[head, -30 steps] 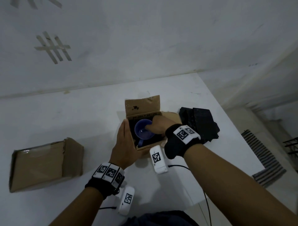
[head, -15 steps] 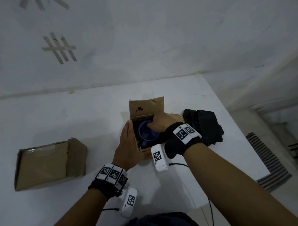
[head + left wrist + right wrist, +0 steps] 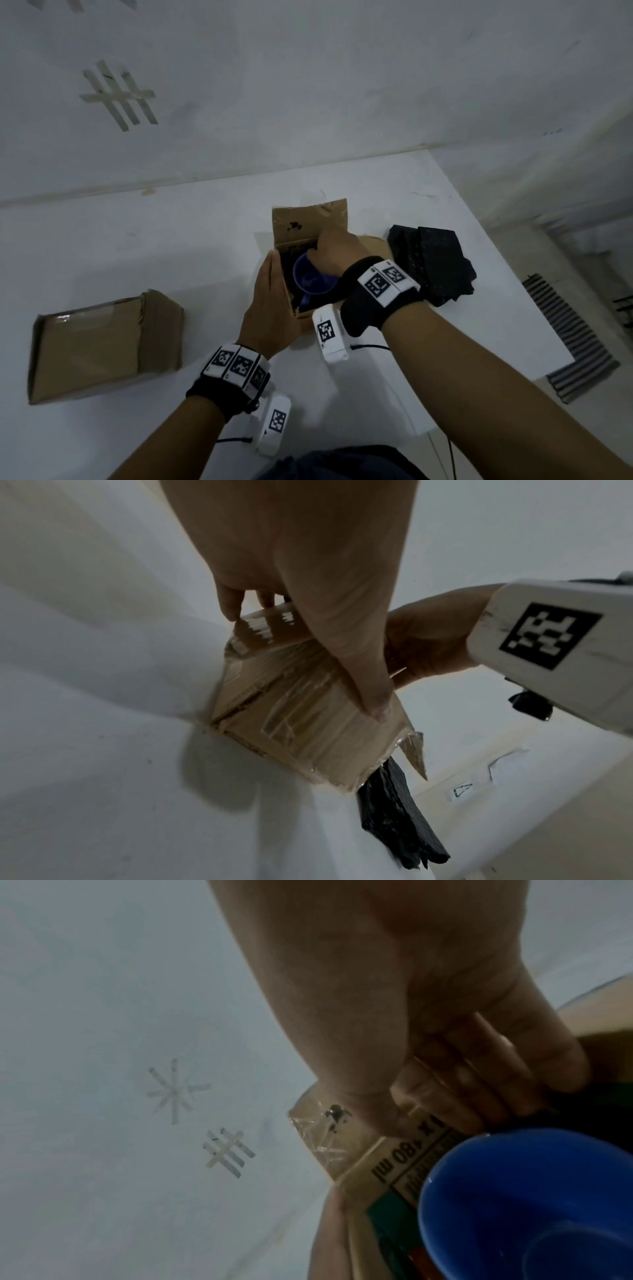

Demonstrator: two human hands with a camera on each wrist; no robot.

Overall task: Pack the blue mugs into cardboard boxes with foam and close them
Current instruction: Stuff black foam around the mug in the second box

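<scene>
Mug position is little changed against the earlier frames: the blue mug is seen, as a second ago, upright inside the open cardboard box, mouth upward, handle toward six o'clock. The right hand, which earlier reached across the mug's rim, has been drawn toward the box's far corner at twelve o'clock. The left hand has been kept flat against the box's outer wall at nine o'clock.

A glossy, deep blue finish is shown on the mug, with a rounded rim and an empty interior. Dark foam is seen around it inside the box, though how far it wraps cannot be told.

In the right wrist view the right hand's fingers are curled at the printed inner flap just beyond the mug's rim; whether anything is actually gripped by them cannot be told. The left hand's fingers are held straight and pressed on the taped side of the box, thumb down.

The box's rear flap is raised at twelve o'clock. A pile of black foam pieces lies just beside the box at three o'clock. A second cardboard box, closed and taped, lies well apart at nine o'clock on the white worktop. Tape marks are stuck to the wall at eleven o'clock.
</scene>
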